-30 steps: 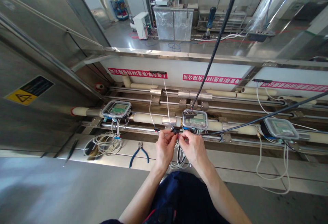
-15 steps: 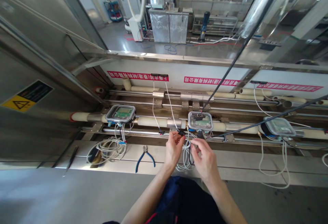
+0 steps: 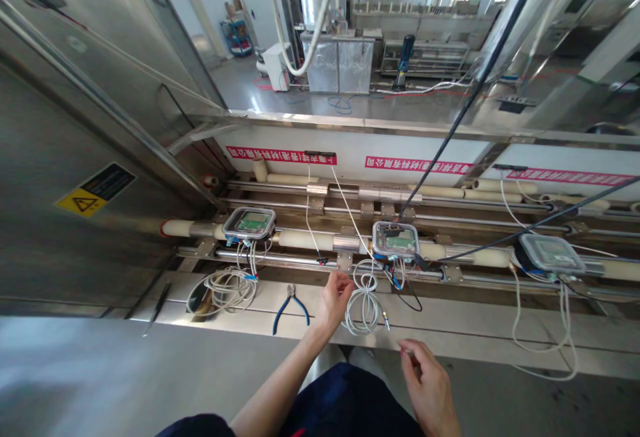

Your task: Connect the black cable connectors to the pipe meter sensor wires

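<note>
The right hand (image 3: 430,384) is hovering empty at 5 o'clock, fingers loosely curled. At 12 o'clock the left hand (image 3: 333,298) is pinching a wire of the white cable coil (image 3: 364,304) (light, limp, springy) hanging off the bench (image 3: 465,330) edge below the middle meter (image 3: 395,238). The coil looks best gripped at its bunched loops, not the thin leads.

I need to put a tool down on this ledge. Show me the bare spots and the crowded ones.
The steel ledge is bare between the white wire coil and the hanging cable loop, and again past the thin probe at its left end. It is crowded from the left coil past the pliers to the left hand.
</note>
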{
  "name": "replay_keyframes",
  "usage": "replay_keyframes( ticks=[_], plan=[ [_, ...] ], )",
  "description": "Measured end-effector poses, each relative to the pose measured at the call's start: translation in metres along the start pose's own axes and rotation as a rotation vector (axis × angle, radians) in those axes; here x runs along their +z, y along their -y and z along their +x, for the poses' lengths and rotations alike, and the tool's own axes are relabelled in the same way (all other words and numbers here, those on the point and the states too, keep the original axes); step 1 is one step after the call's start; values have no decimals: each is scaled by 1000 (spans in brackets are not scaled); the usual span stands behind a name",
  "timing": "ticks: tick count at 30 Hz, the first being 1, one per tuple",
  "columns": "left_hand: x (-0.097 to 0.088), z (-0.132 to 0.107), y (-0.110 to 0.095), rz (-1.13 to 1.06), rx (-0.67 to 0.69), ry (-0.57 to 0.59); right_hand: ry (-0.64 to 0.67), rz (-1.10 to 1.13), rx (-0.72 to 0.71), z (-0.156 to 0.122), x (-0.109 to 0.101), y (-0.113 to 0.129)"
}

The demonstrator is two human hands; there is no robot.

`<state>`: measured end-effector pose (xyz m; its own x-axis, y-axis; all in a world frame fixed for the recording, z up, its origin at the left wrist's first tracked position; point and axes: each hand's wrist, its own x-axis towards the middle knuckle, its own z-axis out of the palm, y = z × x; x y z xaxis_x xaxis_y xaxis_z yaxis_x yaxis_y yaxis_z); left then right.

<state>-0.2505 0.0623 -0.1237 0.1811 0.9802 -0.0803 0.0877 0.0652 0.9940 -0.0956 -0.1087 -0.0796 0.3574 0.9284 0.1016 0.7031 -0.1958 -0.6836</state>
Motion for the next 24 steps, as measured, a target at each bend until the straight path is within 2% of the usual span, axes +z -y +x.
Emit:
replay_keyframes(
  ticks=[3, 6, 12, 15, 19, 22, 24],
  plan=[
    [-9, -14, 17, 141, 27, -68, 67, 14, -61, 7, -7, -10],
    [-27, -29, 30, 270, 37, -213, 132, 17, -107, 15, -14, -27],
    [-85, -41, 37, 520, 21, -517, 235, -18, -175, 23, -15, -61],
    [-116, -32, 35, 599, -16, -624, 267, -48, -172, 19, -9, -66],
    [-162, -6, 32, 643, -85, -690, 303, -51, -146, 12, 11, -57],
    [-198, 18, 35, 654, -153, -666, 332, -49, -128, 8, 36, -37],
    [-218, 34, 39, 657, -190, -586, 344, -53, -109, 7, 57, -16]
  ],
)
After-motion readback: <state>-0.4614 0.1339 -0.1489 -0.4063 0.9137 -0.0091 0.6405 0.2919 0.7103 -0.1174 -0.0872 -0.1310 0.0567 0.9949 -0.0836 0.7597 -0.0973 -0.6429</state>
